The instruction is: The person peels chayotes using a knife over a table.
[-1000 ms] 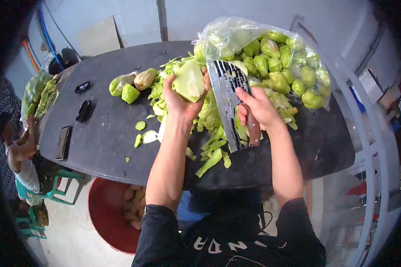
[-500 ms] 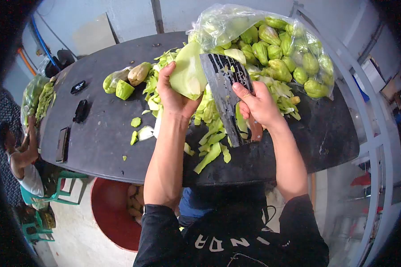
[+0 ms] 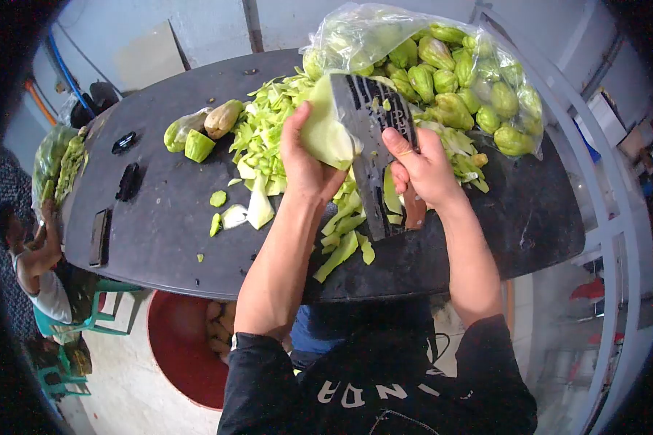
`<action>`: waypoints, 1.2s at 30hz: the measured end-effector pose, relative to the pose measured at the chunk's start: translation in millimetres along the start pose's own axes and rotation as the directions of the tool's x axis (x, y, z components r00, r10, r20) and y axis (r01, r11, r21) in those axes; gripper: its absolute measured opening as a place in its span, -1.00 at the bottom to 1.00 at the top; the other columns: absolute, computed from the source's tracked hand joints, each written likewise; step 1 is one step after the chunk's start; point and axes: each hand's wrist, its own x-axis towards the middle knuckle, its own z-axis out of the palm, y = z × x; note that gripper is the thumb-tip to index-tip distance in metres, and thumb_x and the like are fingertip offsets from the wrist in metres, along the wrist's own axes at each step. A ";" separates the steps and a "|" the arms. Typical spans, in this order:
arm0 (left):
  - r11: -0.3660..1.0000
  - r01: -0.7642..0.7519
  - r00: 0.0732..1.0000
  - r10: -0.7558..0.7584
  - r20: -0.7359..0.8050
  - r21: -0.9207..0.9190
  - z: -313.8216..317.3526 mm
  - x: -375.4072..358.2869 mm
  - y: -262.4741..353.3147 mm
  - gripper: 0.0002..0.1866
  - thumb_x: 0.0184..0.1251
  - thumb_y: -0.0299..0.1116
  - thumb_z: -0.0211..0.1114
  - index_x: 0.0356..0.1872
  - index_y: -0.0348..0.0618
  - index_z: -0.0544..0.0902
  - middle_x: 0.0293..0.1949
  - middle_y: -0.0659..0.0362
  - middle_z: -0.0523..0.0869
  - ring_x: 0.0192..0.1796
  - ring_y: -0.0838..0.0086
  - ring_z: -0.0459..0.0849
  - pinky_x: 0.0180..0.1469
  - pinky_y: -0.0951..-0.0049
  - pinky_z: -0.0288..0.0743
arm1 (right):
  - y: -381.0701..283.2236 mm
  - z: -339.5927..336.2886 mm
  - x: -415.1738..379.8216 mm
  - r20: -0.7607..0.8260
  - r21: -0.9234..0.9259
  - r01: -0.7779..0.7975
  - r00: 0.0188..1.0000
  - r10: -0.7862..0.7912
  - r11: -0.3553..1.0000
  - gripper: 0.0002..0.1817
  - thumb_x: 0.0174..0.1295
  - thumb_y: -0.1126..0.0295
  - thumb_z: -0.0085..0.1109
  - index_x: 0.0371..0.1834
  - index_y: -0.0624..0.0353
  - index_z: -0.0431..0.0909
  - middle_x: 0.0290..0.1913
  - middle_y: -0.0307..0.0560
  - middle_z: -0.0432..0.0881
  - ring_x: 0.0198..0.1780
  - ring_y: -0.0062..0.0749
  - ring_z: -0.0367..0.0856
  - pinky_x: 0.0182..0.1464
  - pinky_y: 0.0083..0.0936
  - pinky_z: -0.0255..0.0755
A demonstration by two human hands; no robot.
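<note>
Shifted right against the cleaver (image 3: 370, 138), peeled squash (image 3: 326, 134) in left hand (image 3: 305, 170).
Cupped from below, fingers closed round squash; right hand (image 3: 421, 170) fisted on cleaver handle, blade touching squash above peel pile (image 3: 268, 141).

peelings (image 3: 268, 145) on table (image 3: 159, 217), bag (image 3: 457, 80) right

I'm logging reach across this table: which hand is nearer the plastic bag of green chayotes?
Right. The right hand, gripping the cleaver, sits just beside the plastic bag. The left hand, holding a peeled chayote, is farther left, over the peel pile.
</note>
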 end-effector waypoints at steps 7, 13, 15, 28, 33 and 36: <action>0.980 -0.168 0.986 0.169 -0.005 -0.108 -0.3 5.0 14.6 -0.31 0.34 0.07 0.10 0.33 -0.25 0.37 0.17 -0.17 0.59 0.17 0.16 0.61 0.21 0.27 0.49 | -13.1 -10.0 -6.2 -0.014 -0.055 0.031 0.999 -0.032 0.998 -0.51 0.39 -0.03 0.14 -0.52 0.13 0.38 -0.72 -0.36 0.33 -0.74 -0.65 0.35 -0.67 -0.60 0.25; 0.986 -0.166 0.983 0.166 -0.084 0.004 0.2 0.1 18.0 -0.38 0.33 0.10 0.15 0.19 -0.21 0.50 0.06 0.04 0.65 0.12 0.22 0.64 0.21 0.19 0.51 | -10.7 -8.0 -7.1 -0.004 -0.205 0.037 0.999 -0.039 0.978 -0.50 0.38 -0.03 0.15 -0.54 0.15 0.42 -0.74 -0.35 0.36 -0.73 -0.65 0.37 -0.68 -0.57 0.23; 0.985 -0.175 0.981 0.175 -0.081 0.006 3.3 -0.6 17.6 -0.41 0.33 0.09 0.16 0.16 -0.19 0.52 0.04 0.07 0.66 0.09 0.25 0.65 0.19 0.19 0.52 | -12.7 -3.7 -7.7 -0.002 -0.202 0.054 0.998 -0.056 0.978 -0.50 0.38 -0.03 0.15 -0.54 0.16 0.43 -0.75 -0.36 0.36 -0.74 -0.65 0.36 -0.68 -0.56 0.23; 0.995 -0.100 0.994 0.100 0.033 0.019 9.5 -6.8 7.0 -0.43 0.33 0.03 0.16 0.17 -0.23 0.51 0.04 0.06 0.65 0.08 0.27 0.64 0.18 0.24 0.50 | -9.8 -3.0 -7.1 0.020 -0.186 0.087 0.996 -0.085 0.979 -0.53 0.38 0.03 0.18 -0.53 0.17 0.44 -0.74 -0.36 0.36 -0.74 -0.67 0.36 -0.69 -0.57 0.22; 0.991 -0.130 0.991 0.129 -0.044 -0.041 11.5 -6.8 7.7 -0.44 0.32 0.03 0.16 0.16 -0.21 0.52 0.03 0.10 0.65 0.09 0.29 0.62 0.20 0.27 0.47 | -23.1 -9.0 -13.2 -0.047 -0.158 0.087 0.994 -0.096 0.984 -0.54 0.39 0.04 0.17 -0.53 0.16 0.43 -0.74 -0.37 0.36 -0.74 -0.68 0.35 -0.68 -0.60 0.22; 0.991 -0.129 0.991 0.128 -0.032 -0.034 12.0 -6.2 8.9 -0.42 0.31 0.05 0.15 0.17 -0.22 0.51 0.04 0.08 0.65 0.09 0.27 0.63 0.19 0.28 0.47 | -21.0 -9.7 -11.3 -0.026 -0.160 0.099 0.994 -0.105 0.982 -0.54 0.40 0.04 0.16 -0.53 0.16 0.42 -0.73 -0.37 0.36 -0.73 -0.68 0.35 -0.68 -0.60 0.22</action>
